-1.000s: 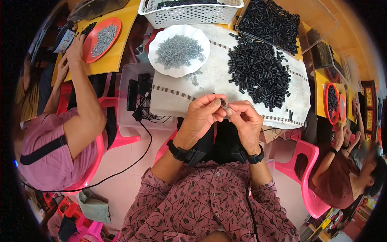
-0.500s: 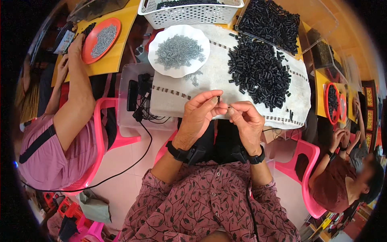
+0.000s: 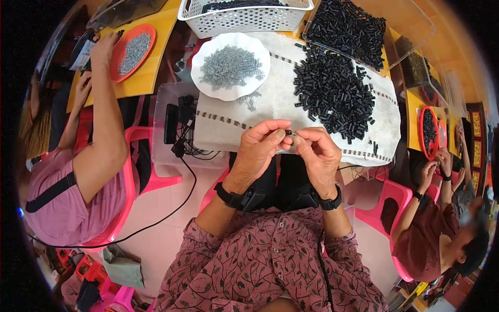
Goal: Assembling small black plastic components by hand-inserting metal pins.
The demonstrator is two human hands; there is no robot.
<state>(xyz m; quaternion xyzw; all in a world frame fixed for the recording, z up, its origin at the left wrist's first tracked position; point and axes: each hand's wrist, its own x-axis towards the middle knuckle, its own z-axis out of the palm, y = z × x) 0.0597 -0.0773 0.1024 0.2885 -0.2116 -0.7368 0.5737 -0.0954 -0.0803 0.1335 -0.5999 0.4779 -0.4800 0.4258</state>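
Note:
Just beyond the near edge of the cloth-covered table, my two hands meet fingertip to fingertip. Between the thumb and fingers of my left hand (image 3: 259, 150) is a short black tube (image 3: 288, 132). My right hand (image 3: 319, 150) pinches a tiny pale piece (image 3: 295, 134) against the tube's right end; its exact shape is too small to make out. Ahead and to the right, a heap of short black tubes (image 3: 332, 93) covers the cloth (image 3: 283, 112). A white scalloped plate (image 3: 199, 83) at the far left holds many small clear pieces (image 3: 231, 65).
A white perforated basket (image 3: 249, 22) and a clear bin (image 3: 410, 39) of black tubes stand at the back. Left, a plastic box (image 3: 160, 117) holds cables. Co-workers sit on both sides: one by a red plate (image 3: 116, 57), another near a red tray (image 3: 427, 148).
My hands have come closer together, and the black tube has turned from upright to level, meeting the pale piece. On both sides, the co-workers' arms have shifted.

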